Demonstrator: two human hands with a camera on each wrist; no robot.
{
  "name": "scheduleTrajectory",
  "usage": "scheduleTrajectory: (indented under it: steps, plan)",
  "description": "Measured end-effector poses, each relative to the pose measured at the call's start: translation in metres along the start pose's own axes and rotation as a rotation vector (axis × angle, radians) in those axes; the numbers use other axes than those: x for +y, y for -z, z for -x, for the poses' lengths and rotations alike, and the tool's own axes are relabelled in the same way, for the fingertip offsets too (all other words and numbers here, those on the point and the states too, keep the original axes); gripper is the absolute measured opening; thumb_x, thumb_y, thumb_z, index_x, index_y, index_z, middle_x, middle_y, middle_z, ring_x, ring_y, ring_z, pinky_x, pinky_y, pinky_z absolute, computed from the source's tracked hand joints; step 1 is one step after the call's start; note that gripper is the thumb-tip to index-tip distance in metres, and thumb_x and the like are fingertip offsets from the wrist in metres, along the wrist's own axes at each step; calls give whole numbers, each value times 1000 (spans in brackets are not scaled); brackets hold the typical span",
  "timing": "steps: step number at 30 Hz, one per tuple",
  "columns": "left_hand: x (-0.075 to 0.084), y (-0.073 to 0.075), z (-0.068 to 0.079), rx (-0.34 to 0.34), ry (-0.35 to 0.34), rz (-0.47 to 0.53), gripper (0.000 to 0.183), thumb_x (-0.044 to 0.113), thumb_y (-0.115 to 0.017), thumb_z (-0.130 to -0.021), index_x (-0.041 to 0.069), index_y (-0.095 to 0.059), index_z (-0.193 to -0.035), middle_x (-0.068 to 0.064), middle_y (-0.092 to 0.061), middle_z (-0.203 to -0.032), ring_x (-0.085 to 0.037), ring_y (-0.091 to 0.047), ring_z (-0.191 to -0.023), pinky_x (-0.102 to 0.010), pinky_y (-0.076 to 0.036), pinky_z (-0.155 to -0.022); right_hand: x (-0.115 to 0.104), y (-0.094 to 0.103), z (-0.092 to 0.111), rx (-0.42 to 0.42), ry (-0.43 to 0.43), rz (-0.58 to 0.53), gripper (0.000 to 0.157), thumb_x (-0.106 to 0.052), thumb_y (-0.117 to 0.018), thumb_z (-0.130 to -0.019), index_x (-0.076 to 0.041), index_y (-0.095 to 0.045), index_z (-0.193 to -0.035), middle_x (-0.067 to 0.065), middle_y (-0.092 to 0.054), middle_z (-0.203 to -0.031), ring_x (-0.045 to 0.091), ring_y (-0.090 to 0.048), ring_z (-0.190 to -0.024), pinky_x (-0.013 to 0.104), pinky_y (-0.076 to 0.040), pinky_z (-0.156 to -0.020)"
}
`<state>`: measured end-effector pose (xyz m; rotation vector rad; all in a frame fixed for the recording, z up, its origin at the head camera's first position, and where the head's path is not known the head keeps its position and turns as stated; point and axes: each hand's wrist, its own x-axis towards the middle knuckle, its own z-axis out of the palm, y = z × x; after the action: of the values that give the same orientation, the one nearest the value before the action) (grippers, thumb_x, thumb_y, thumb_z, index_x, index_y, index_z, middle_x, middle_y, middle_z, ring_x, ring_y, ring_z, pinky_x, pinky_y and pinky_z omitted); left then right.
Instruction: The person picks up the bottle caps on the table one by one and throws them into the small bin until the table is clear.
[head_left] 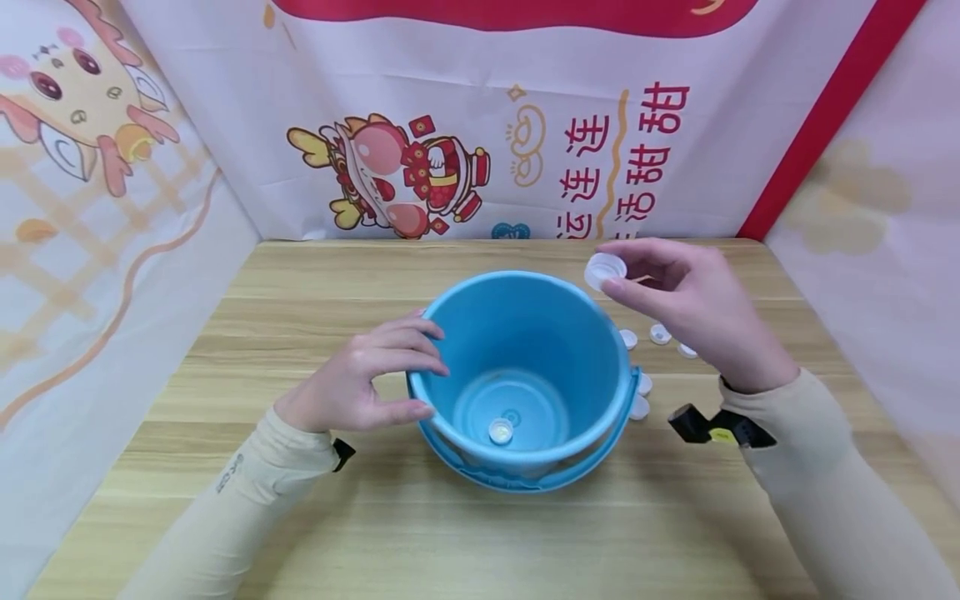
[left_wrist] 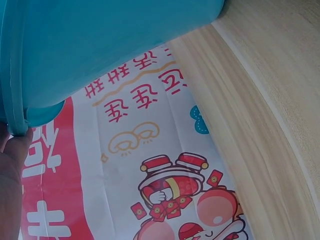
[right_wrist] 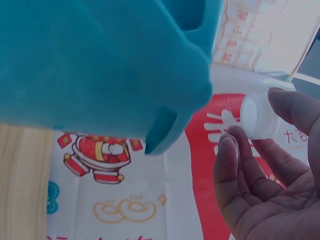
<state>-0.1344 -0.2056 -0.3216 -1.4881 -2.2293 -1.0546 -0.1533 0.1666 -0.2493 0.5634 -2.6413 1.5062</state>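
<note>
A light blue bucket stands upright in the middle of the table, its handle lowered around the near side. My left hand holds the bucket's left rim, fingers over the edge and thumb outside. In the left wrist view, part of that hand shows at the rim. Above the bucket's right side, my right hand pinches a white ribbed bottle cap between thumb and fingers. The right wrist view shows this cap with its hollow side visible. One white cap lies on the bucket's bottom.
Several white caps lie on the wooden table to the right of the bucket, some partly hidden behind it or the right hand. A printed cloth backdrop hangs behind the table, with cloth along both sides.
</note>
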Motion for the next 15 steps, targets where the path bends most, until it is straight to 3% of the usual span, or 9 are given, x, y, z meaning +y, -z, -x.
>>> scheduleTrajectory:
  steps: [6, 15]
  plan:
    - [0, -1, 0, -9, 24, 9, 46, 52, -66, -91, 9, -73, -107, -6, -69, -109, -32, -54, -119, -51, -40, -109, -15, -7, -10, -44, 57, 4, 41, -32, -75, -90, -21, -66, -129, 0, -67, -112, 22, -64, -94, 29, -59, -76]
    - [0, 0, -2, 6, 5, 10, 43, 49, -66, -92, 10, -73, -107, -4, -69, -109, -32, -55, -117, -52, -37, -111, -16, -14, -19, -85, 74, 6, 42, -31, -75, -90, -17, -66, -128, 1, -66, -111, 20, -64, -95, 29, -59, -76]
